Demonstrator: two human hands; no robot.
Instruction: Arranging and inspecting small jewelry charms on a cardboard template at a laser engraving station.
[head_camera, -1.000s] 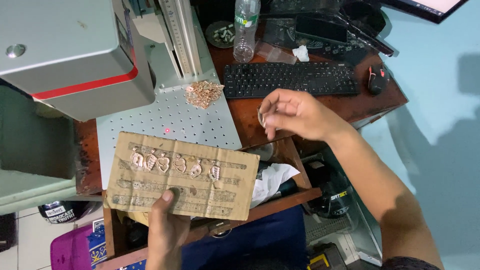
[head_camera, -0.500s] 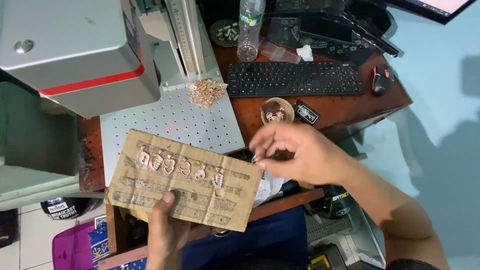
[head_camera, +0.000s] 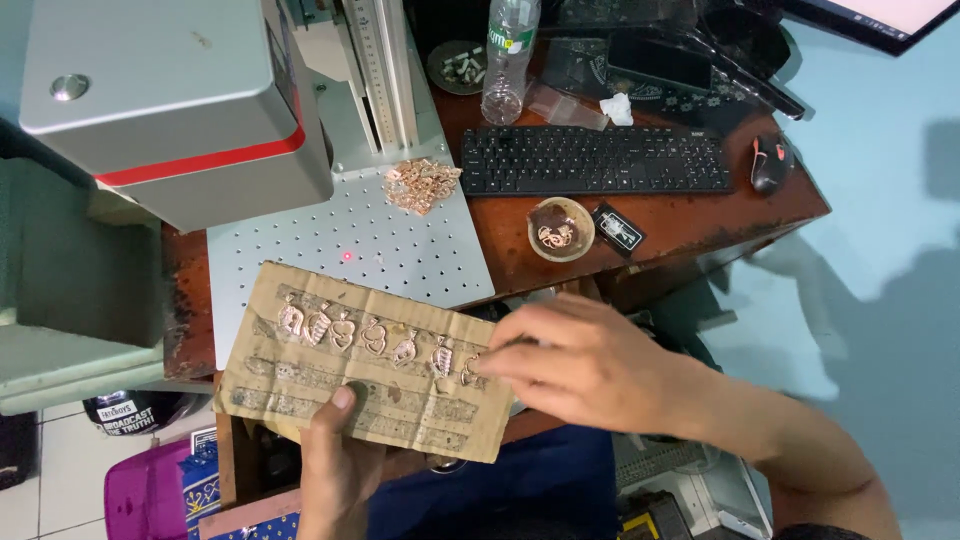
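My left hand grips the near edge of a worn cardboard sheet, thumb on top. A row of several small gold pendants lies across the sheet. My right hand reaches over the sheet's right end, fingertips pinched on a small pendant at the end of the row. Behind the sheet is a perforated grey metal plate with a red light dot.
A grey machine head with a red stripe hangs over the plate. A pile of gold pendants sits at the plate's far edge. On the wooden desk are a black keyboard, a mouse, a small bowl and a plastic bottle.
My right hand came down from near the keyboard to the right end of the cardboard sheet, bringing a pendant to the row. My left hand kept hold of the sheet.
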